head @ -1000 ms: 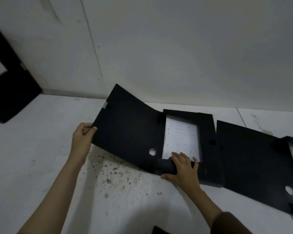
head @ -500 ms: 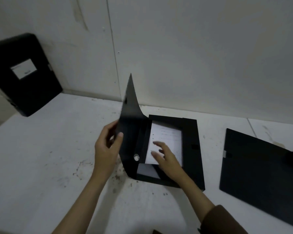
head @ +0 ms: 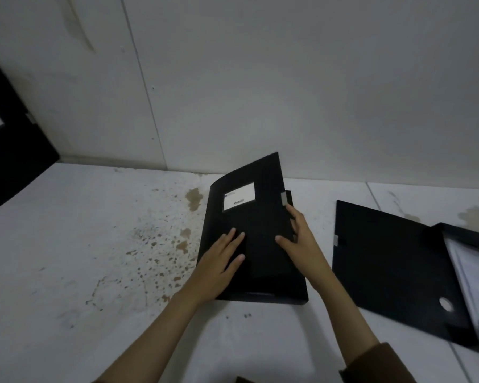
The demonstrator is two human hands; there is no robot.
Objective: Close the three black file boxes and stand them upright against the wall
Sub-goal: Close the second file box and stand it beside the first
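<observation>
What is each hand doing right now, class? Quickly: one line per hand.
Left hand: open, lying flat on the middle file box lid.
Right hand: open, fingers spread at the lid's clasp edge, gripping nothing.

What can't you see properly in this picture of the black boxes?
- Head view: the left file box against the wall is cut off by the picture's left edge.
- The open file box on the right runs past the right edge; its papers are blurred.
- The middle file box: its label print is too small to read, and the left hand and right hand cover part of the lid.
</observation>
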